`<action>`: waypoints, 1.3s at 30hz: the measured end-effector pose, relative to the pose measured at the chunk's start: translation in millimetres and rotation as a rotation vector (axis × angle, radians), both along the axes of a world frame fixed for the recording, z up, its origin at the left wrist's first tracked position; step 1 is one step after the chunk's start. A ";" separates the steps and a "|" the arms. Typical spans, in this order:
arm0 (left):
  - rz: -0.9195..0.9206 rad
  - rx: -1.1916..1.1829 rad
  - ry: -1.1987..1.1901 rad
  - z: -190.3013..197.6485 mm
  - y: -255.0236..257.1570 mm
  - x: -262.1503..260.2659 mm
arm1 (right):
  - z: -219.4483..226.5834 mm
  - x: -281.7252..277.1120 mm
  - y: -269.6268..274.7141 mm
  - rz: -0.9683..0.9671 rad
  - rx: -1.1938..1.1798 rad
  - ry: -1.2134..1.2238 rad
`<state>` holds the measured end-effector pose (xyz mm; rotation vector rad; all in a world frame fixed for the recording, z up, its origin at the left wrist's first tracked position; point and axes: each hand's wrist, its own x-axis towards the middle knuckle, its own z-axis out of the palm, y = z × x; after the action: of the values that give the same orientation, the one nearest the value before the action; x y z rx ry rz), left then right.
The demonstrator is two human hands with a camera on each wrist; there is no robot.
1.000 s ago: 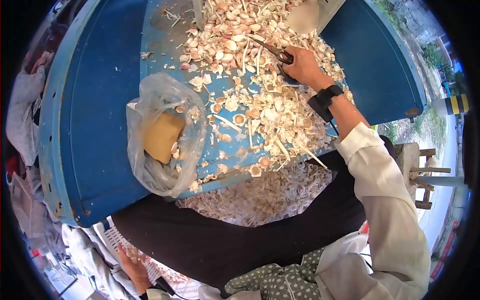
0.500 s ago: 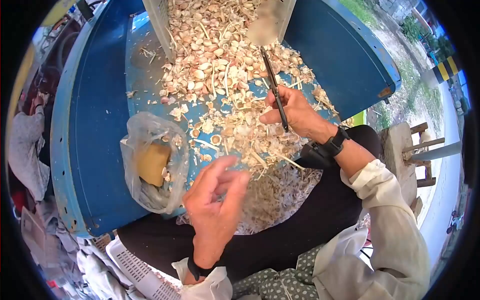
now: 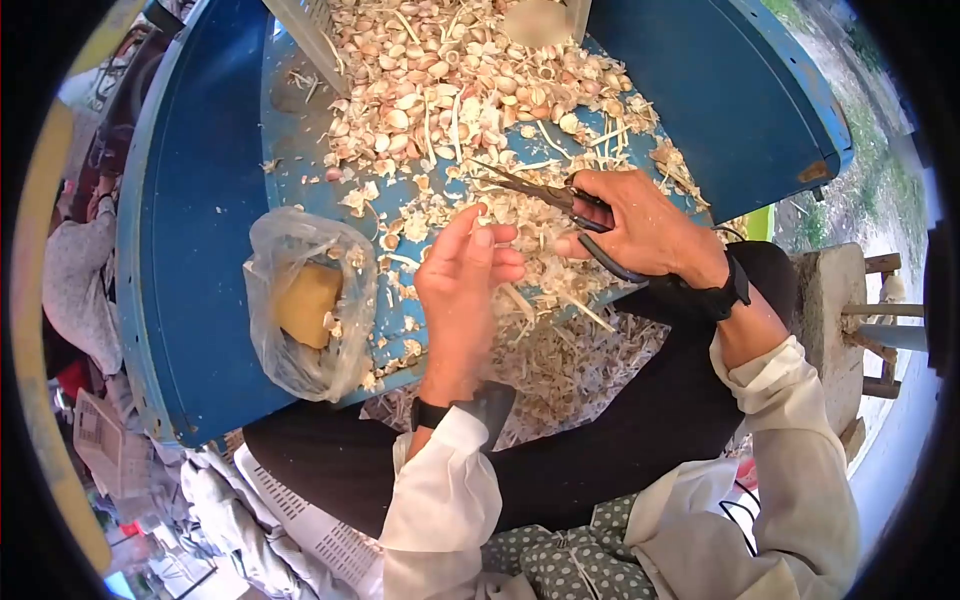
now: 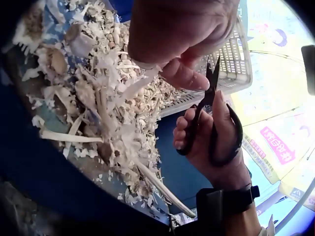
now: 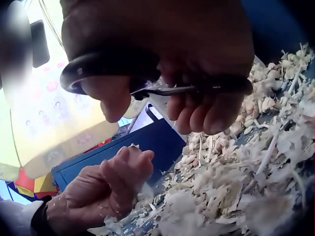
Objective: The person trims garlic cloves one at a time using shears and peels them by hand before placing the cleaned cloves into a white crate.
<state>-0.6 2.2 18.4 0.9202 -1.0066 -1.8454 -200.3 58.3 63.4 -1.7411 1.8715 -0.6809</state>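
In the head view my right hand (image 3: 650, 225) grips black-handled scissors (image 3: 555, 198), their blades parted and pointing left. Thumb and fingers pass through the handle loops, as the left wrist view shows with the scissors (image 4: 209, 110). My left hand (image 3: 460, 290) is just left of the blades, over the garlic scraps. Between its thumb and fingertips it pinches a small pale garlic clove (image 5: 134, 153), seen best in the right wrist view. Loose garlic cloves (image 3: 420, 110) spread over the blue surface, with papery skins and cut stalks (image 3: 540, 255) nearer the body.
A clear plastic bag (image 3: 310, 375) with a yellowish-brown block (image 3: 308, 305) lies left of the left hand. Raised blue side panels (image 3: 700, 100) flank the work surface. Behind, a pale crate (image 4: 236, 64) holds cloves. More scraps (image 3: 570, 375) lie below the front edge, between the legs.
My left hand has come up from the lower left, over the front edge, to beside the scissors. My right hand has drawn back from the clove pile, and the scissors have turned with blades apart.
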 end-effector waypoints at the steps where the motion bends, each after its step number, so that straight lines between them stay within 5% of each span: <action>1: -0.017 -0.042 -0.003 0.1 -2.3 3.8 | -5.6 1.8 1.8 0.059 -0.032 0.003; 20: -0.112 -0.166 -0.084 -5.8 -19.2 25.8 | -29.3 17.1 -1.1 0.162 -0.073 0.131; 22: -0.170 -0.140 -0.091 -1.6 -27.0 25.5 | -25.3 13.6 -5.1 0.095 -0.058 0.034; 25: 0.043 -0.393 -0.268 -13.0 -51.4 42.6 | -27.7 -36.5 -11.5 -0.369 -0.008 -0.149; 28: 0.106 -0.530 -0.403 -22.0 -70.9 49.9 | -53.0 -78.4 -15.9 -0.509 -0.015 0.033; 30: 0.038 -0.594 -0.541 -25.5 -81.5 40.5 | -66.0 -72.7 -22.9 -0.483 -0.178 0.139; 32: -0.076 -1.014 -0.687 -43.0 -93.7 25.1 | -84.0 -57.9 -28.5 -0.398 -0.221 0.122; 36: -0.290 -1.130 -0.760 -45.5 -84.6 4.0 | -66.4 -15.7 -22.8 -0.033 -0.307 0.093; 39: -0.527 -1.023 -0.668 -32.5 -60.8 8.1 | -55.9 2.7 -7.1 0.254 0.007 -0.160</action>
<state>7.5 -58.6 -14.2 0.6231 -2.4662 -1.0496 -197.6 51.2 7.5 -1.8208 1.5128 -0.6903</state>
